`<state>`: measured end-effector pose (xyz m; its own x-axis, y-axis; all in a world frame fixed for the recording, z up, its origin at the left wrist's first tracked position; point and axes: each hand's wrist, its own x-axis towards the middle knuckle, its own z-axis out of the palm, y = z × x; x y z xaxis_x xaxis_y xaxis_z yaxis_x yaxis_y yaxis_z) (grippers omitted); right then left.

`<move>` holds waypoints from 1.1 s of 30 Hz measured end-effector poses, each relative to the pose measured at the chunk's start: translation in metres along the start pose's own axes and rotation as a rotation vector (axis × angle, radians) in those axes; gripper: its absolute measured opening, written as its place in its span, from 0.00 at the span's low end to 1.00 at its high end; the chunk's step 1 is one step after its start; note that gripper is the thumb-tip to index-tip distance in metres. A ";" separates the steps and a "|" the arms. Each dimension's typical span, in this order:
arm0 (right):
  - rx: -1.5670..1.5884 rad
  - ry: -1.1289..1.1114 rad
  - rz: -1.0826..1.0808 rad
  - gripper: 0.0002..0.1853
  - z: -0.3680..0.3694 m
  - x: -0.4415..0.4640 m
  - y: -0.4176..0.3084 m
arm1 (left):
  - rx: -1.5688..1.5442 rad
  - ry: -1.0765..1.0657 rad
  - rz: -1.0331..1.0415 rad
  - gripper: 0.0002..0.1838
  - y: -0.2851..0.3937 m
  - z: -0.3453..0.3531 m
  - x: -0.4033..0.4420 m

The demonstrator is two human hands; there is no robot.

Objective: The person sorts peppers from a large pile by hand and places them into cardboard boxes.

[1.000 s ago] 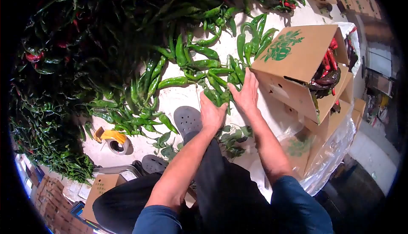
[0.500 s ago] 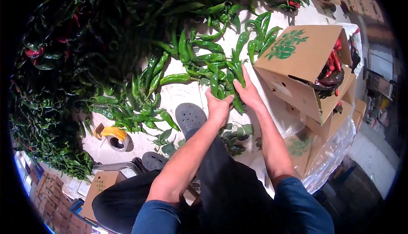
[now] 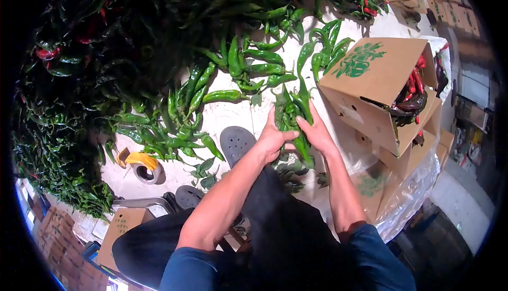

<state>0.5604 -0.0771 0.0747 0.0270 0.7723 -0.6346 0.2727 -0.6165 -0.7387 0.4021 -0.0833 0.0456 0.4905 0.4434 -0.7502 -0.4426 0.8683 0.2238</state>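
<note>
A bunch of long green peppers (image 3: 292,112) is gathered between my two hands, above the white floor. My left hand (image 3: 275,138) closes on its left side, thumb laid across toward the middle. From the other side my right hand (image 3: 316,129) grips the bunch, fingers partly hidden behind the peppers. Just beyond my hands, loose green peppers (image 3: 264,56) lie scattered on the floor. Below the bunch are some dark green leaves (image 3: 290,172).
A large heap of green peppers (image 3: 143,37) fills the upper left. At right, an open cardboard box (image 3: 365,74) with red peppers leans on other boxes and clear plastic (image 3: 405,206). A tape dispenser (image 3: 144,168) lies left of my grey clog (image 3: 236,142).
My hands have drawn the bunch of green peppers toward me, lifting it away from the loose ones. The whole view has shifted slightly.
</note>
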 end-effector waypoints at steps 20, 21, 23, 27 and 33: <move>-0.049 -0.220 -1.340 0.35 0.226 -0.191 -0.418 | 0.730 0.096 1.116 0.34 0.258 0.000 -0.474; 0.006 -0.304 -1.314 0.34 0.253 -0.215 -0.425 | 0.783 0.207 1.181 0.20 0.249 -0.012 -0.513; 0.180 -0.370 -1.529 0.36 0.313 -0.253 -0.418 | 0.695 0.369 1.226 0.14 0.215 -0.032 -0.586; 0.336 -0.640 -1.491 0.39 0.389 -0.346 -0.395 | 0.754 0.398 1.462 0.40 0.139 -0.086 -0.689; 0.217 -0.884 -1.447 0.43 0.471 -0.413 -0.277 | 0.468 0.700 1.359 0.48 0.005 -0.143 -0.738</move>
<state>0.0208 -0.2968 0.4344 -0.6273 0.4108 0.6616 -0.5339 0.3916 -0.7494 -0.0694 -0.4379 0.5110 -0.5415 0.8384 0.0615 0.0800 -0.0214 0.9966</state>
